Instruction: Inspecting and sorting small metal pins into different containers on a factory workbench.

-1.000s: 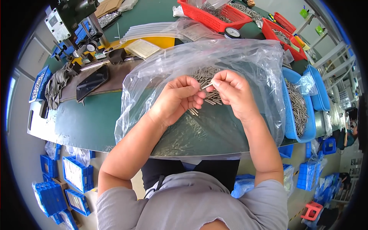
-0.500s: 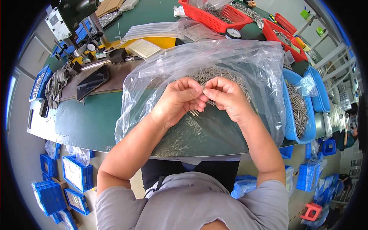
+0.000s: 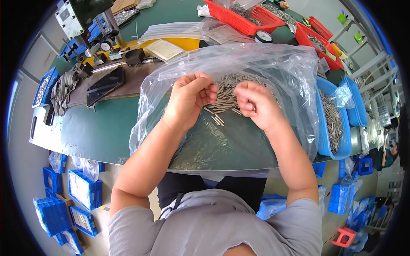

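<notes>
Holding your left hand (image 3: 190, 99) and right hand (image 3: 261, 106) apart, both half curled, you are hovering over a pile of metal pins (image 3: 226, 100); I cannot tell whether either is gripping one. The pile is lying among clear plastic (image 3: 294, 74) on the green counter (image 3: 98, 132). To your right, a blue basket (image 3: 337, 153) is holding similar pins. Farther off, a red basket (image 3: 232, 22) and a blue tray (image 3: 53, 83) are carrying small metal parts.

- Left fingers (image 3: 208, 91): curled; any grip indeterminable.
- Right fingers (image 3: 244, 99): curled; any grip likewise indeterminable.
- Metal pins (image 3: 227, 94): pile partly obscured behind right fingers.
- Red basket (image 3: 240, 19): cut off at upper edge.
- Dial gauge (image 3: 263, 36): markings too small to read.
</notes>
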The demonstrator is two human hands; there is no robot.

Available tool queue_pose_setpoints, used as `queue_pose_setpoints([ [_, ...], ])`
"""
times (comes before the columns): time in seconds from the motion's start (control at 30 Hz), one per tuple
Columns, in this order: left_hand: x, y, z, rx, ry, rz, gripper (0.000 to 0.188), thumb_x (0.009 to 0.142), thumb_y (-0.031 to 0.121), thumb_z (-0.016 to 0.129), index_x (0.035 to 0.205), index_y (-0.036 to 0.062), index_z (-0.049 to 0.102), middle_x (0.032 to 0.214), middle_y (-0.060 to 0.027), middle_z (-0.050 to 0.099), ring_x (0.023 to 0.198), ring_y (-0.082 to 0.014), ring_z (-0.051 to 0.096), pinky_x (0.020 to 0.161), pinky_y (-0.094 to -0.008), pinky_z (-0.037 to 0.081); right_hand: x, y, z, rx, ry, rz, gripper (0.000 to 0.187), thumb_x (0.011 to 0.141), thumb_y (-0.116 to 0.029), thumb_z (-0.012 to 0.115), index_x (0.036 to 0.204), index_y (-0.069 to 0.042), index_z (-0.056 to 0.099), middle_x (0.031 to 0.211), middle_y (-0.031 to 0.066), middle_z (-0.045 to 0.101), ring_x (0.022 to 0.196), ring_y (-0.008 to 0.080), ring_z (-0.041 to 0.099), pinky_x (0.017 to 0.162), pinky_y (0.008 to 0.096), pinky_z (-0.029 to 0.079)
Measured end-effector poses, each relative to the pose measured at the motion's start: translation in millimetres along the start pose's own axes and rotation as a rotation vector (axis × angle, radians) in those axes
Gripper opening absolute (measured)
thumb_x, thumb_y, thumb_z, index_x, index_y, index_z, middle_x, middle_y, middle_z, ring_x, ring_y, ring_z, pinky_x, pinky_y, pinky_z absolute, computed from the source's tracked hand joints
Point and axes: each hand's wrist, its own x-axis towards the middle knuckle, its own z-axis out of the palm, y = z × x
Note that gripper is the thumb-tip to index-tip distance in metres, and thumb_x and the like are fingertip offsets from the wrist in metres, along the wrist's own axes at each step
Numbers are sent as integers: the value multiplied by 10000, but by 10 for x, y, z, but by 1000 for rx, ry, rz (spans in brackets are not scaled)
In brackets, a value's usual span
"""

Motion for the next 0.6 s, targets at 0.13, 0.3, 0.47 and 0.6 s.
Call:
queue_pose_setpoints([
  [0.13,-28,1,16,-2,4,-6,67,860,83,557,818,30,565,725,-75,618,611,-127,574,579,-255,487,-16,198,312,-1075,130,-487,54,769,-118,652,795,-72,641,650,46,553,588,169,584,547,308,458],
  [0.3,-44,15,-4,4,-9,5,67,860,82,558,817,31,565,727,-76,621,609,-126,574,576,-253,486,-43,238,331,-1492,20,-653,57,739,-136,641,793,-116,636,741,55,593,666,261,607,583,365,490],
  [0.47,-14,-12,-2,3,-36,-10,62,863,81,558,830,29,558,729,-83,623,608,-133,577,575,-254,485,-74,202,260,-1517,-12,-652,61,743,-145,639,782,-104,617,732,59,595,666,262,610,586,367,490],
  [0.6,-39,-40,-17,52,-71,-84,67,895,100,532,868,42,552,759,-85,619,621,-156,573,603,-274,481,-109,75,274,-1312,45,-464,56,753,-53,619,788,-31,581,691,62,575,652,172,596,592,280,471],
])
